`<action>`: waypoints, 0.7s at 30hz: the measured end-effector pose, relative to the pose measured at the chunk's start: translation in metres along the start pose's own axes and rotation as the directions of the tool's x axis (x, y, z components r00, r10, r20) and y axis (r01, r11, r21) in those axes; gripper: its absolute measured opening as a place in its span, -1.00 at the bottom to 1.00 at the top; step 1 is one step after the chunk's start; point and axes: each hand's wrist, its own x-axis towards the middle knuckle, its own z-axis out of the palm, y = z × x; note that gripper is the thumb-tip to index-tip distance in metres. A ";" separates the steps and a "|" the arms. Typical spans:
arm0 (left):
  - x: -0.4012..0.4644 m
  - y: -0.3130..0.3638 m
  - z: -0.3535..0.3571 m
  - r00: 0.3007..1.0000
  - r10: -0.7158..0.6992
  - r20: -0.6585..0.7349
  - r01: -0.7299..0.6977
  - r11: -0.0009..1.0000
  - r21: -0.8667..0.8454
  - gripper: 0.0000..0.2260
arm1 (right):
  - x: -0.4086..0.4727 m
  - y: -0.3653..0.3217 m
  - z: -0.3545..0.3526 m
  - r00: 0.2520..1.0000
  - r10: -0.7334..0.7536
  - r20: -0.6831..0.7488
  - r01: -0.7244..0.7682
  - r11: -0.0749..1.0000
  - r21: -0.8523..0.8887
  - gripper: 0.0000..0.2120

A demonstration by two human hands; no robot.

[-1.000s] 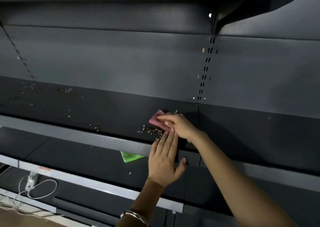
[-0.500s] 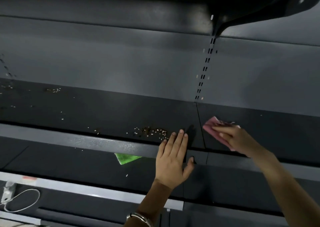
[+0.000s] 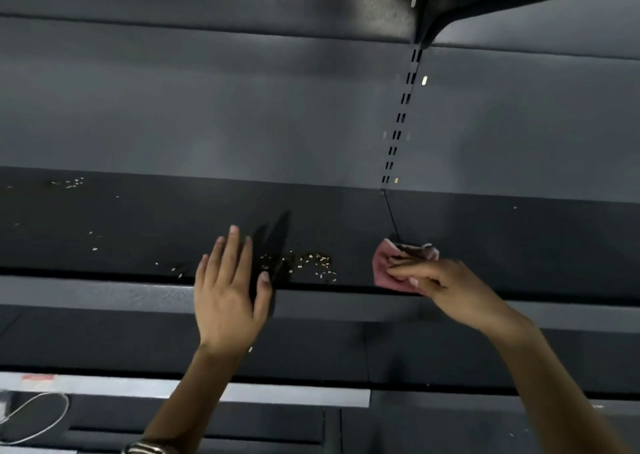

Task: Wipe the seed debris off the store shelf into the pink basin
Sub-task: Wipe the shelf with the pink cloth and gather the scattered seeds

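Your dark shelf (image 3: 138, 218) has little seeds (image 3: 304, 261) in a pile near its front edge, in the middle. More seeds (image 3: 69, 183) lie far left, by the back edge. A pink cloth (image 3: 388, 266) lies near the front edge.

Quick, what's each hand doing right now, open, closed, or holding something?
Left hand: open, fingers straight, at the shelf front edge, holding nothing.
Right hand: holds the pink cloth on the shelf.

Perhaps a white cable (image 3: 38, 415), bottom-left.
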 end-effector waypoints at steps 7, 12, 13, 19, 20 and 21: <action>-0.001 0.001 0.006 0.998 0.016 -0.068 -0.013 0.999 0.045 -0.52 | 0.041 -0.040 0.022 0.952 -0.204 0.227 0.206 0.978 0.013 -0.68; -0.001 0.002 0.006 0.997 0.018 -0.074 -0.014 0.999 0.051 -0.52 | 0.077 -0.089 0.066 0.930 -0.311 0.197 0.300 0.950 0.083 -0.68; -0.001 0.001 0.005 0.997 0.020 -0.072 -0.016 0.998 0.054 -0.52 | 0.080 -0.094 0.070 0.932 -0.312 0.184 0.297 0.949 0.106 -0.68; -0.001 0.002 0.003 0.999 0.012 -0.051 -0.009 0.999 0.054 -0.54 | 0.054 -0.067 0.028 0.952 -0.305 0.029 0.305 0.952 0.021 -0.67; -0.001 0.002 0.003 0.999 0.016 -0.047 -0.014 0.999 0.051 -0.54 | 0.045 -0.052 0.018 0.960 -0.272 0.060 0.273 0.962 -0.009 -0.68; -0.001 0.002 0.003 0.999 0.021 -0.045 -0.019 0.999 0.049 -0.55 | 0.035 -0.038 0.011 0.970 -0.227 0.089 0.230 0.973 -0.032 -0.68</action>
